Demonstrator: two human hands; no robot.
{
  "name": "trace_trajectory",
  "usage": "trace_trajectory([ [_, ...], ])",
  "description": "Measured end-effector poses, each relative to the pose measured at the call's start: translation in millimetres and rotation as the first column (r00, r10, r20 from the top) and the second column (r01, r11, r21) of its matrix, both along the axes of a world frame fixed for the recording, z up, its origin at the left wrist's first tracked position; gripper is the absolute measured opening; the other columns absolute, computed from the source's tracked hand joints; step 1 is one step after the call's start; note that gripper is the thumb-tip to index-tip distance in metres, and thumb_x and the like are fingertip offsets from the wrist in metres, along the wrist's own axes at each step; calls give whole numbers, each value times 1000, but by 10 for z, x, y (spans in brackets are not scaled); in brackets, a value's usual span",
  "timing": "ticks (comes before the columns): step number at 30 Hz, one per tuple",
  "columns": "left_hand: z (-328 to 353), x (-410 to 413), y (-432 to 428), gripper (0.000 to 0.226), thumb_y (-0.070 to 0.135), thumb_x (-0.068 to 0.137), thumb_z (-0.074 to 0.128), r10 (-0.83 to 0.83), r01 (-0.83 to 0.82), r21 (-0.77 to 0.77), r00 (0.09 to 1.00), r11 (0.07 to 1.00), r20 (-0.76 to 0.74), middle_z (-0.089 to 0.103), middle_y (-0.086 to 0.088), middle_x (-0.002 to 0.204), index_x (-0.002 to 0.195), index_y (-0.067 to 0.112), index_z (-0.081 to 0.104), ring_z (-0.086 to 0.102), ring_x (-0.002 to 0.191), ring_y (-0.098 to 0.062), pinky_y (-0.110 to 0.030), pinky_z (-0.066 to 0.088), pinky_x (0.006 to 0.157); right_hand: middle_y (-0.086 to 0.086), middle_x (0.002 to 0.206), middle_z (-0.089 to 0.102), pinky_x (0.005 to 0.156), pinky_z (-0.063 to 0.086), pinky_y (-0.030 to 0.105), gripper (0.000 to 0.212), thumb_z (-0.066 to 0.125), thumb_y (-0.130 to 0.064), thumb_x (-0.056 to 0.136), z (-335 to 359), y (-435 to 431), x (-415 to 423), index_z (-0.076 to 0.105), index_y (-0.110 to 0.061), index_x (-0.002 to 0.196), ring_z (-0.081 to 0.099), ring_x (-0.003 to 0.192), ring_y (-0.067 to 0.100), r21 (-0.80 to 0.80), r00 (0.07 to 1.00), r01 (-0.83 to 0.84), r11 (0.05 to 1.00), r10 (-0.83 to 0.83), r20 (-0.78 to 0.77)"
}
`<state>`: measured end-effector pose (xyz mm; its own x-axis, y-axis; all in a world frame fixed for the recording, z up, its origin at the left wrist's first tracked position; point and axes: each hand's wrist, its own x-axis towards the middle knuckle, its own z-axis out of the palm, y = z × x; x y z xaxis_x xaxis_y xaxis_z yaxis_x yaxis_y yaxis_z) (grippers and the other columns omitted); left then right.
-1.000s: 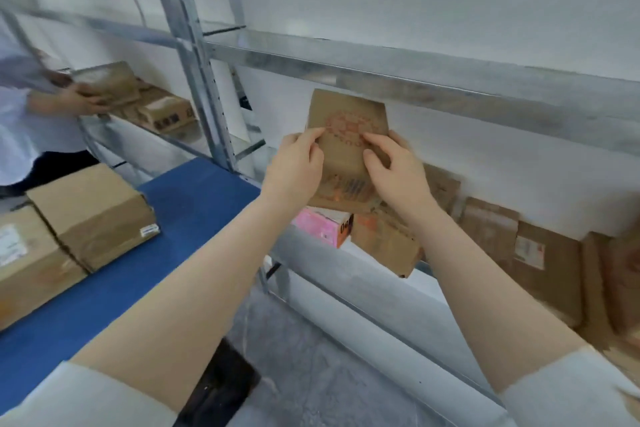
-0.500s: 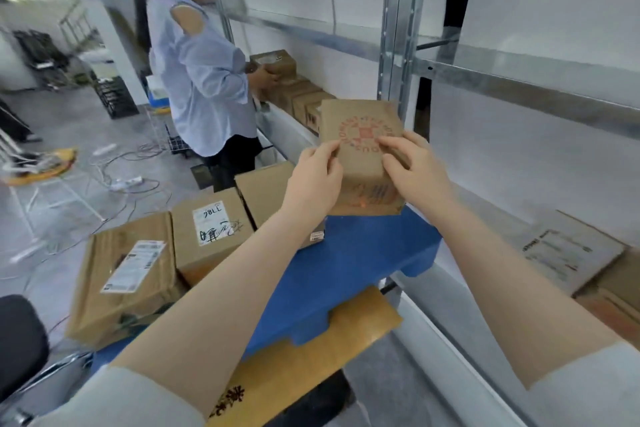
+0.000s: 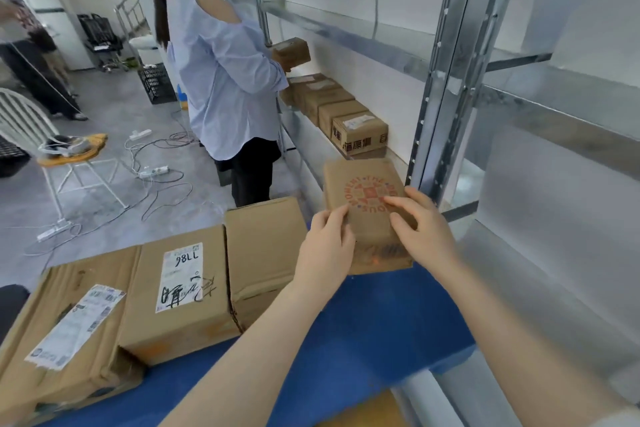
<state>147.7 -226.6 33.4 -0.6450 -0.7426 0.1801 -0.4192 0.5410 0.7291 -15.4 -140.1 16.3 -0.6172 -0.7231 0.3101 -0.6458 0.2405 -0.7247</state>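
A small brown cardboard box (image 3: 363,198) with a round red printed mark on its top is held in both my hands, just above the blue surface (image 3: 374,333). My left hand (image 3: 327,250) grips its left side, thumb on top. My right hand (image 3: 424,229) grips its right side, fingers curled over the top. The box's near end shows a dark printed code. Its underside is hidden.
Three larger cardboard boxes (image 3: 180,288) with labels lie on the blue surface at left. A metal shelf rack (image 3: 446,80) rises at right, with a row of small boxes (image 3: 358,130) on its shelf. A person in a light blue shirt (image 3: 221,69) stands there holding a box. Cables and a chair (image 3: 38,135) lie on the floor.
I have turned left from the shelf, carrying the small box in both hands down to just above the blue surface beside the larger boxes. My grip is unchanged.
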Motion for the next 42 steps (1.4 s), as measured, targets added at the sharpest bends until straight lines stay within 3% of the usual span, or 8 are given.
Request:
trace_trajectory([
  [5, -418, -138, -76, 43, 29, 99, 36, 89, -72, -118, 986, 990, 144, 47, 3, 134, 142, 24, 39, 44, 123, -18, -42, 36, 103, -12, 149, 31, 95, 28, 16, 33, 53, -28, 92, -407, -207, -217, 59, -42, 121, 21, 116, -18, 22, 995, -97, 995, 97, 37],
  [10, -729, -32, -59, 41, 27, 101, 33, 155, -68, -246, 921, 967, 356, 42, 4, 144, 141, 23, 40, 18, 144, -18, -38, 12, 116, -16, 151, 26, 87, 29, 12, 34, 51, -30, 94, -857, -267, -194, 55, -42, 125, 22, 116, -16, 134, 973, -215, 967, 201, 112],
  [15, -792, -29, -49, 39, 27, 99, 34, 156, -15, -339, 905, 941, 395, 36, 6, 149, 136, 25, 46, 16, 145, -14, -44, 15, 116, -19, 152, 18, 76, 32, 1, 36, 50, -30, 95, -1053, -321, -91, 52, -41, 129, 21, 115, -23, 134, 955, -285, 949, 269, 125],
  [25, -794, 86, -37, 42, 30, 99, 31, 164, 51, -394, 855, 918, 493, 31, 2, 151, 140, 26, 39, 11, 146, -20, -44, 10, 116, -14, 158, 5, 102, 40, 31, 45, 44, -35, 97, -924, -170, 45, 33, -45, 140, 30, 137, 11, 175, 973, -219, 960, 200, 118],
  [31, -391, -178, 454, 37, 23, 96, 43, -114, 256, -358, 921, 898, 373, 38, -2, 147, 132, 23, 50, 29, 139, -25, -42, 23, 112, -13, 157, 10, 108, 24, 20, 46, 45, -33, 97, -750, 857, 311, 35, -39, 141, 17, 143, 7, 146, 991, 62, 987, -79, 110],
  [34, -256, -410, 979, 35, 15, 90, 57, -363, 438, -354, 895, 826, 260, 51, -9, 136, 125, 15, 59, 51, 121, -33, -47, 44, 94, -9, 157, 12, 107, 24, 18, 44, 44, -32, 95, -616, 1626, 531, 39, -38, 139, 21, 142, 9, 159, 955, 263, 952, -280, 100],
  [38, -190, -571, 2155, 42, -10, 68, 72, -683, 685, -277, 720, 673, 122, 63, -11, 103, 102, 15, 69, 63, 69, -33, -40, 52, 53, -3, 158, 12, 110, 26, 22, 46, 45, -27, 94, -405, 2886, 889, 40, -32, 139, 22, 143, 15, 124, 830, 544, 830, -553, 65],
  [42, -52, -449, 3507, 39, -2, 72, 68, -881, 856, -279, 468, 434, 66, 62, -11, 105, 106, 17, 68, 66, 79, -34, -41, 53, 58, -6, 153, 19, 103, 39, 28, 46, 47, -23, 91, -37, 4224, 1468, 44, -34, 136, 44, 129, 24, 101, 608, 786, 610, -792, 48],
])
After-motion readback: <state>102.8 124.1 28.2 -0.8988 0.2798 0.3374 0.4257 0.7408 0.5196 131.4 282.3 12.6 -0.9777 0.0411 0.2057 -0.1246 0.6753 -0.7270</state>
